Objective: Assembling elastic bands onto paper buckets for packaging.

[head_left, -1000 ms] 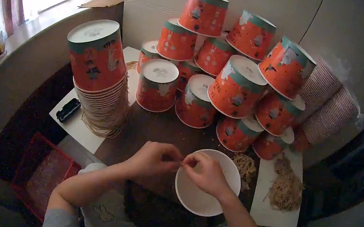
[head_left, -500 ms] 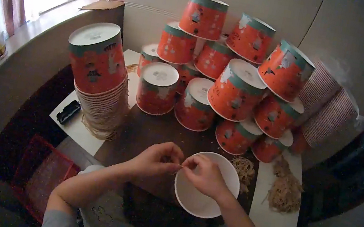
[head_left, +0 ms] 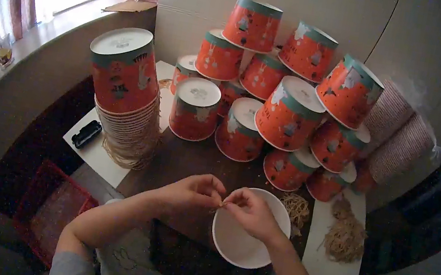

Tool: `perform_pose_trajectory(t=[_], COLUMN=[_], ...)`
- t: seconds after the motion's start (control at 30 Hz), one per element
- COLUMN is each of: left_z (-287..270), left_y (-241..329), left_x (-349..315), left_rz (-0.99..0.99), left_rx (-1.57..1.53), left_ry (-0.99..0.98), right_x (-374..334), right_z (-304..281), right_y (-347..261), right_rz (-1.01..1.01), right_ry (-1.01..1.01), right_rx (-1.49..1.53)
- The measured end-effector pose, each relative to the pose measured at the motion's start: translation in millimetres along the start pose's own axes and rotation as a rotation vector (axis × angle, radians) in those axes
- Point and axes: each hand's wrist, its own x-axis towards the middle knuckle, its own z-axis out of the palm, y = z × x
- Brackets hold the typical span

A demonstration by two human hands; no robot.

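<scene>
My left hand [head_left: 197, 192] and my right hand [head_left: 252, 214] meet fingertip to fingertip over the left rim of an upright paper bucket [head_left: 248, 253], white inside. Both are closed in a pinch. Between the fingertips a short bit of tan cord [head_left: 221, 205] shows, mostly covered by the fingers. The bucket stands at the table's near edge, in front of me. Just right of it lies a small tangle of tan cord [head_left: 295, 209].
Orange-and-green paper buckets [head_left: 194, 115] are piled upside down behind. A tall nested stack [head_left: 122, 80] with cords round its base stands left, beside a black object [head_left: 86, 134]. More nested buckets [head_left: 402, 147] lean at right. A bigger cord bundle [head_left: 346, 237] lies on white board.
Both hands have shifted very slightly and keep pinching at the bucket's rim. The whole view has moved a little; the buckets and cord bundles stay in place.
</scene>
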Motion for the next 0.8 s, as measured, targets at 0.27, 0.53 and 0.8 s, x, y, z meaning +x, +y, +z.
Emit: perform_pose_trajectory(t=[0.27, 0.53, 0.8], left_z=[-3.7, -1.8, 0.4], left_y=[-4.6, -1.6, 3.0], left_x=[2.9, 0.2, -2.3], left_rz=[0.006, -0.032, -0.019], left_rx=[-0.066, -0.126, -0.121], left_ry=[-0.048, -0.076, -0.072], right_x=[-1.2, -3.7, -5.0], right_z=[-4.1, -7.2, -15.1], right_y=[8.2, -0.3, -4.6], right_rz=[0.147, 0.16, 0.215], right_ry=[-0.158, -0.194, -0.165], right_rx=[0.605, 0.715, 0.878])
